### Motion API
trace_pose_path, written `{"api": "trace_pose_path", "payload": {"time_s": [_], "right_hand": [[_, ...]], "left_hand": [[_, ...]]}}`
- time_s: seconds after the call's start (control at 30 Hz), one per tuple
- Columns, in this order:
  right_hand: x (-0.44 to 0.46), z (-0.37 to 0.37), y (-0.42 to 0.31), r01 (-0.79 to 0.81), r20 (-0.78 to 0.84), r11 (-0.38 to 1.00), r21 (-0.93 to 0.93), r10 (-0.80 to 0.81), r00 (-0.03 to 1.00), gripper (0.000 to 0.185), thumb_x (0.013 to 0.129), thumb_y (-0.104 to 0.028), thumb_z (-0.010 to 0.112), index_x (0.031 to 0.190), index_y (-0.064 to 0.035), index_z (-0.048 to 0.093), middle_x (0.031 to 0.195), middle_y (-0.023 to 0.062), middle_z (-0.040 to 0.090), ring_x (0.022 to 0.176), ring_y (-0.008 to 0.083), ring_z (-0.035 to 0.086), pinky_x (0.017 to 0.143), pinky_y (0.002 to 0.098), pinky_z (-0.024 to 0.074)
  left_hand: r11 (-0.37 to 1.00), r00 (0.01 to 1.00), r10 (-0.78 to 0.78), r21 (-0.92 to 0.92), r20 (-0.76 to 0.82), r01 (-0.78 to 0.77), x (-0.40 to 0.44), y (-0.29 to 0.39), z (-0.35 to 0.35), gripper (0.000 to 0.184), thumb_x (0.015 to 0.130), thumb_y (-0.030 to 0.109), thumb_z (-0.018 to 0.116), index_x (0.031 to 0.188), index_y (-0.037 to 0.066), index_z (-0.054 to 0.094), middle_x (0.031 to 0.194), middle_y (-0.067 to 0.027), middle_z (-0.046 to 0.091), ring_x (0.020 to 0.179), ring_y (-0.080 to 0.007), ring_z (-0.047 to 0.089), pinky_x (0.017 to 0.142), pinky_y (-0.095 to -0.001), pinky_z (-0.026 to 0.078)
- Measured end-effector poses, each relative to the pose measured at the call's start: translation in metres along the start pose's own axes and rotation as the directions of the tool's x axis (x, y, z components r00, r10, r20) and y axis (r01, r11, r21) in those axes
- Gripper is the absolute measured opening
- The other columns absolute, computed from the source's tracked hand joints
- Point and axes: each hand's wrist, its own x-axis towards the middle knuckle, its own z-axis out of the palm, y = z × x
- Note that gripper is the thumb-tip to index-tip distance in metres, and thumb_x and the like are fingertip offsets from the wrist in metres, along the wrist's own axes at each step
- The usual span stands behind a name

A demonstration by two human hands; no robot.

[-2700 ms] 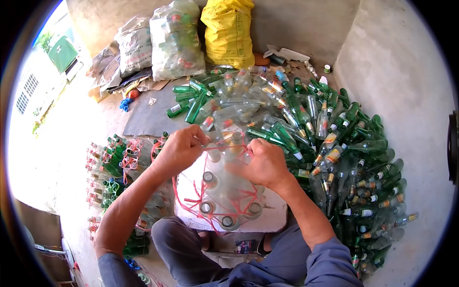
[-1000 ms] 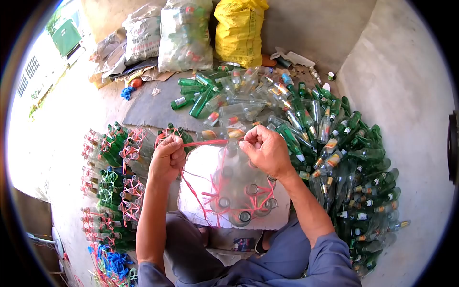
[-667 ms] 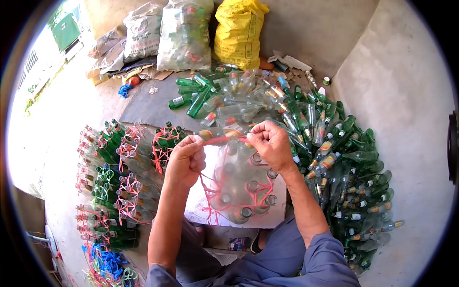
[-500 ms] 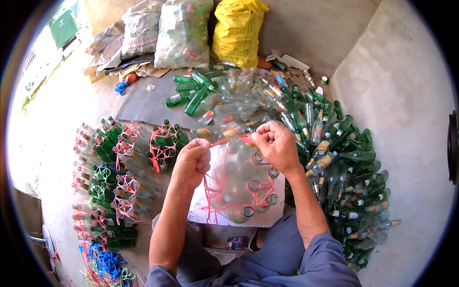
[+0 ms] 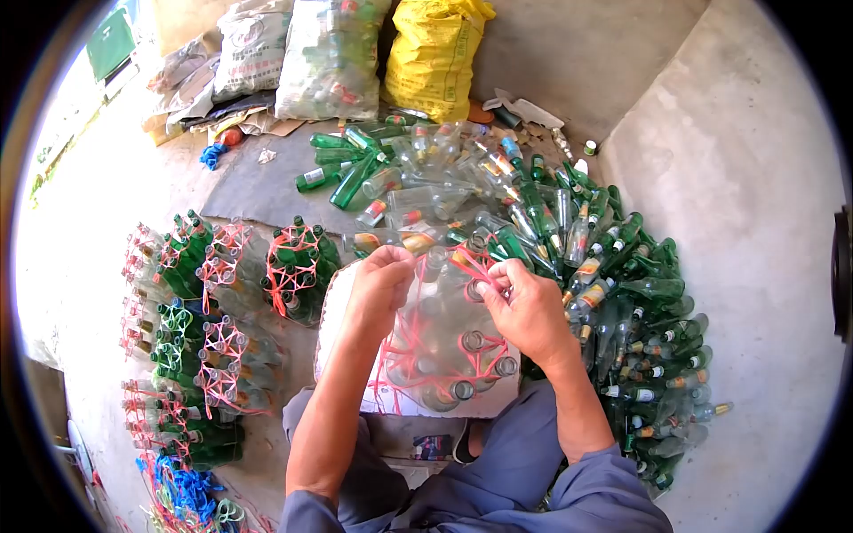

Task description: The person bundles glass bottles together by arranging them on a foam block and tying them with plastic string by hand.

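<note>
Head view: right hand (image 5: 531, 306) pinches red twine (image 5: 471, 268); left hand (image 5: 378, 282) is curled, its hold unclear. Clear glass bottles (image 5: 435, 322) stand on the white slab (image 5: 334, 311), near necks laced, far-side lacing apparently unfinished.

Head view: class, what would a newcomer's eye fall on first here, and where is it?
Probably the big heap of bottles, green and clear, curving from the back round to the right. The bright yellow sack also stands out at the back. In the middle, clear bottles laced with red string are close to the left hand and right hand.
</note>
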Motion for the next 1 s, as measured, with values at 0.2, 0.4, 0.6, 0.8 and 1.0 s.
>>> {"api": "trace_pose_path", "payload": {"time_s": [0.2,0.4,0.6,0.8,1.0], "right_hand": [[-0.019,-0.004,-0.017,0.076,0.015,0.990,-0.122,-0.074,0.997,0.019,0.086,-0.012,0.078,0.097,-0.0052,0.064,0.075,0.0122,0.071,0.063,0.0275,0.070,0.055,0.0366,0.0536],[-0.031,0.009,-0.029,0.167,0.026,0.973,-0.159,-0.165,0.986,0.022,0.082,-0.013,0.080,0.096,-0.0065,0.064,0.076,0.0101,0.070,0.057,0.0266,0.067,0.051,0.0368,0.0513],[-0.037,0.014,-0.035,0.353,0.231,0.884,-0.306,-0.291,0.929,0.036,0.085,-0.025,0.073,0.111,-0.0010,0.064,0.114,0.0173,0.067,0.070,0.0296,0.067,0.061,0.0401,0.0532],[-0.038,0.009,-0.041,0.399,0.337,0.833,-0.382,-0.276,0.900,0.045,0.087,-0.028,0.072,0.119,0.0028,0.062,0.125,0.0230,0.064,0.070,0.0275,0.068,0.059,0.0367,0.0541],[-0.040,0.009,-0.042,0.501,0.362,0.745,-0.440,-0.363,0.859,0.042,0.083,-0.020,0.076,0.117,0.0014,0.062,0.109,0.0187,0.071,0.065,0.0268,0.069,0.056,0.0350,0.0543]], "left_hand": [[1.000,1.000,-0.005,0.007,-0.013,0.005,0.004,-0.002,0.008,0.004,0.093,0.007,0.062,0.091,0.008,0.058,0.062,0.0052,0.045,0.047,-0.0043,0.031,0.046,-0.0223,0.024],[0.992,0.993,-0.078,-0.104,-0.088,0.068,0.005,0.003,0.011,0.007,0.091,0.005,0.061,0.086,0.010,0.059,0.061,0.0060,0.042,0.047,-0.0045,0.028,0.045,-0.0226,0.021],[0.959,0.978,-0.160,-0.255,-0.134,0.122,0.013,-0.003,0.009,0.015,0.088,0.004,0.059,0.079,0.015,0.055,0.059,0.0081,0.037,0.045,-0.0048,0.026,0.042,-0.0238,0.018],[0.903,0.957,-0.243,-0.397,-0.159,0.164,0.022,-0.007,0.003,0.024,0.084,0.003,0.057,0.071,0.018,0.045,0.057,0.0075,0.036,0.044,-0.0067,0.024,0.042,-0.0253,0.017],[0.856,0.930,-0.269,-0.506,-0.250,0.111,0.025,-0.007,-0.007,0.027,0.082,0.000,0.057,0.067,0.017,0.042,0.056,0.0072,0.034,0.043,-0.0076,0.023,0.042,-0.0268,0.017]]}}
